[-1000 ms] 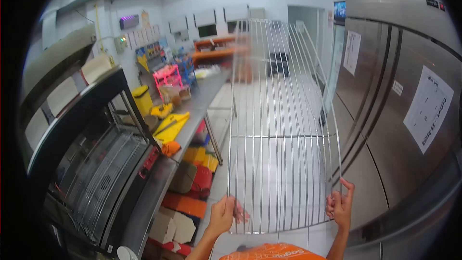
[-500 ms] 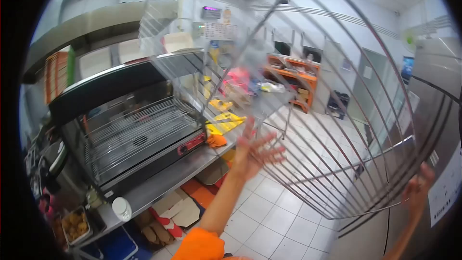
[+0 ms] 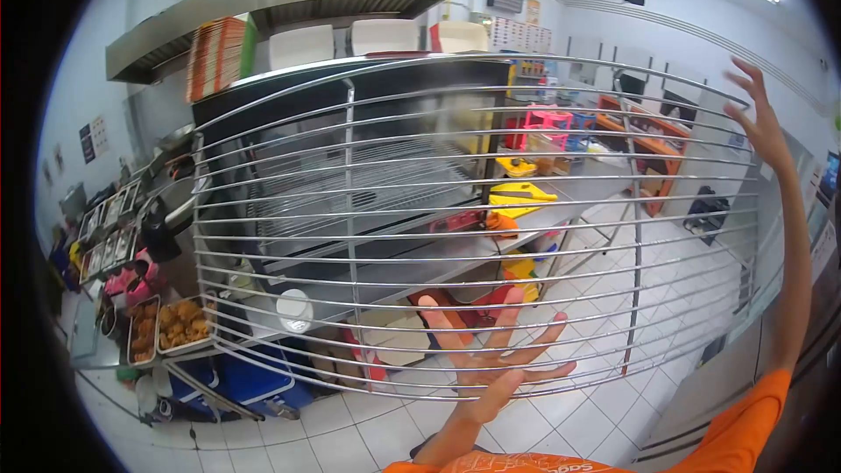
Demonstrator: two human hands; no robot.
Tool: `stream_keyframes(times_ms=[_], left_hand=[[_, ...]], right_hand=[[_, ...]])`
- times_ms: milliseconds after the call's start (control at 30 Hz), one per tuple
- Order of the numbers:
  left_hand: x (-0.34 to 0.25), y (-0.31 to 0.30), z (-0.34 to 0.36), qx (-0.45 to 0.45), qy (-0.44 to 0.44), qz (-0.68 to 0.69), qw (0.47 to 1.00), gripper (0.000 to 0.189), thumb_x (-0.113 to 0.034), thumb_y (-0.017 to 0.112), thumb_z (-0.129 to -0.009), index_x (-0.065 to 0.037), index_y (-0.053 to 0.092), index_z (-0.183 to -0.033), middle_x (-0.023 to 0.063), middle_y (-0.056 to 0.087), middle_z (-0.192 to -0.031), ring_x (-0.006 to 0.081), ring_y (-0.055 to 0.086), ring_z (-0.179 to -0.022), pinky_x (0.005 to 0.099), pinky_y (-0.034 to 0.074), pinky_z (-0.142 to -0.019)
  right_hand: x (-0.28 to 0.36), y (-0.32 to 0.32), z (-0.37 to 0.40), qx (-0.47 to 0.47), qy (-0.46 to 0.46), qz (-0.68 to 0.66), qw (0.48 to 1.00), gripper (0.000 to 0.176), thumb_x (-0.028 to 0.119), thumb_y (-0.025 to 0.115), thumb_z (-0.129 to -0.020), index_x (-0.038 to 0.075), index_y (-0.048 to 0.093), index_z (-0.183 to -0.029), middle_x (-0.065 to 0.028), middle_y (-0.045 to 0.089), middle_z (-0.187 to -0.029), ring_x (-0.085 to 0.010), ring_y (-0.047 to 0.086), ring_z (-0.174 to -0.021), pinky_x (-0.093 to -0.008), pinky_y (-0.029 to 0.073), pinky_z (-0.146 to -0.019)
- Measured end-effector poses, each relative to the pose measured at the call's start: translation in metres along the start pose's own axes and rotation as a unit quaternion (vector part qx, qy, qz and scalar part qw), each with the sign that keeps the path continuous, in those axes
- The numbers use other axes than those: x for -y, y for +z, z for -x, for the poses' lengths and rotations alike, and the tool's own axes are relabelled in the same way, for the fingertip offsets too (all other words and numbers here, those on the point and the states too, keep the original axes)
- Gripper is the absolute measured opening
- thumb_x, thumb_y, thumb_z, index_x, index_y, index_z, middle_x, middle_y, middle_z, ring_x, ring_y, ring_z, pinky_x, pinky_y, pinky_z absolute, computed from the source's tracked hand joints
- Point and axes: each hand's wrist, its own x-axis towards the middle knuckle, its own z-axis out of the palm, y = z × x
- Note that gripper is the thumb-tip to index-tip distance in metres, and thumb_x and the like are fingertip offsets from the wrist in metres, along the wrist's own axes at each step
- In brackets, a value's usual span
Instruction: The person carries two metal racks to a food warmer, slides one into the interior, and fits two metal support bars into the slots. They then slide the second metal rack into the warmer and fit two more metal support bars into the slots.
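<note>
A large metal wire rack (image 3: pixel 352 236) is raised in front of me, its long bars running across the view. At its lower edge is my left hand (image 3: pixel 491 368), with fingers spread behind the wires and the thumb by the bottom bar, bearing the rack. My right hand (image 3: pixel 760 118) is raised at the rack's upper right corner, fingers apart, beside the frame. Whether its fingertips touch the frame cannot be made out. Through the bars shows a dark glass-fronted cabinet (image 3: pixel 412 92) with wire shelving inside.
Trays of fried food (image 3: pixel 184 324) stand at the lower left. A white-lidded container (image 3: pixel 294 308) sits on the steel counter (image 3: pixel 328 285), with yellow bags (image 3: pixel 519 197) farther along. Below are blue crates (image 3: pixel 250 377). Behind are an orange shelf (image 3: pixel 661 144) and tiled floor (image 3: pixel 561 425).
The rack has turned from a steep slant to nearly level and shifted left. My right hand has risen to its upper corner; my left hand is lower. The view has swung left.
</note>
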Motion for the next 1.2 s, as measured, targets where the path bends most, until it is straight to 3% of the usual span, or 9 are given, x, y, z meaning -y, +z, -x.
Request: stream_keyframes(times_ms=[33,167,233,333,367,500,600,900,1200], left_hand=[[-0.006,0.004,-0.004,-0.008,0.014,-0.026,1.000,0.082,-0.009,0.034,-0.087,-0.054,-0.016,-0.133,0.0127,0.010,-0.152,0.0423,0.027,-0.133,0.0660,0.033,-0.098],[-0.029,0.024,-0.047,-0.043,0.079,-0.127,0.988,0.093,0.005,0.033,-0.086,-0.056,-0.023,-0.130,0.0138,0.005,-0.152,0.0419,0.025,-0.134,0.0645,0.033,-0.099],[-0.034,0.025,-0.064,-0.047,0.106,-0.169,0.979,0.099,0.012,0.032,-0.086,-0.056,-0.026,-0.129,0.0144,0.002,-0.153,0.0417,0.024,-0.134,0.0638,0.034,-0.099],[-0.032,0.011,-0.079,-0.038,0.130,-0.232,0.963,0.101,0.014,0.032,-0.087,-0.055,-0.029,-0.129,0.0141,0.000,-0.153,0.0401,0.025,-0.135,0.0617,0.034,-0.100],[-0.029,0.006,-0.082,-0.045,0.131,-0.244,0.960,0.101,0.014,0.032,-0.087,-0.054,-0.030,-0.129,0.0137,0.000,-0.153,0.0396,0.025,-0.135,0.0613,0.034,-0.100],[-0.018,-0.017,-0.097,-0.039,0.114,-0.281,0.952,0.106,0.015,0.037,-0.085,-0.059,-0.027,-0.128,0.0131,-0.002,-0.154,0.0419,0.022,-0.135,0.0617,0.035,-0.099],[-0.032,-0.019,-0.094,-0.010,0.105,-0.284,0.953,0.103,0.012,0.039,-0.081,-0.053,-0.024,-0.132,0.0115,-0.004,-0.154,0.0426,0.019,-0.136,0.0641,0.032,-0.099],[-0.192,-0.003,-0.067,-0.031,0.268,-0.298,0.916,0.102,0.003,0.046,-0.070,-0.035,-0.016,-0.142,0.0068,-0.008,-0.154,0.0448,0.009,-0.137,0.0714,0.023,-0.099],[-0.219,-0.159,-0.034,-0.168,0.331,-0.102,0.923,0.102,-0.006,0.044,-0.061,-0.022,-0.007,-0.148,0.0075,-0.005,-0.155,0.0475,-0.004,-0.137,0.0752,0.017,-0.099]], right_hand=[[-0.001,0.002,0.017,-0.002,0.041,0.005,0.999,0.061,0.023,0.065,-0.082,0.011,0.038,-0.136,-0.0103,0.031,-0.144,-0.0240,0.030,-0.135,-0.0408,0.026,-0.110],[0.022,0.054,0.158,-0.204,0.290,-0.109,0.929,0.061,0.031,0.059,-0.088,0.017,0.028,-0.139,-0.0111,0.031,-0.144,-0.0284,0.030,-0.134,-0.0511,0.028,-0.105],[0.114,0.110,0.210,-0.294,0.510,-0.480,0.650,0.062,0.037,0.053,-0.092,0.027,0.019,-0.143,-0.0129,0.030,-0.145,-0.0318,0.031,-0.133,-0.0613,0.029,-0.101],[0.219,0.169,0.222,-0.346,0.499,-0.706,0.364,0.070,0.032,0.055,-0.090,0.021,0.013,-0.145,-0.0104,0.015,-0.152,-0.0396,0.021,-0.135,-0.0655,0.028,-0.100],[0.240,0.184,0.213,-0.368,0.510,-0.701,0.335,0.076,0.028,0.053,-0.092,0.020,0.001,-0.146,-0.0154,0.019,-0.150,-0.0390,0.026,-0.134,-0.0612,0.033,-0.101],[0.282,0.210,0.161,-0.363,0.460,-0.763,0.274,0.081,0.009,0.049,-0.090,0.018,-0.012,-0.143,-0.0234,0.019,-0.147,-0.0413,0.039,-0.127,-0.0539,0.031,-0.107],[0.282,0.234,0.140,-0.370,0.435,-0.714,0.405,0.078,0.009,0.050,-0.089,0.001,-0.009,-0.139,-0.0286,0.026,-0.143,-0.0392,0.038,-0.128,-0.0489,0.024,-0.111],[0.260,0.270,0.092,-0.452,0.431,-0.658,0.421,0.074,0.011,0.048,-0.084,0.001,0.003,-0.142,-0.0207,0.022,-0.148,-0.0429,0.030,-0.131,-0.0504,0.019,-0.112],[0.259,0.343,0.067,-0.399,0.382,-0.727,0.407,0.074,0.014,0.049,-0.080,0.003,0.015,-0.144,-0.0130,0.016,-0.152,-0.0475,0.023,-0.134,-0.0524,0.016,-0.112]])
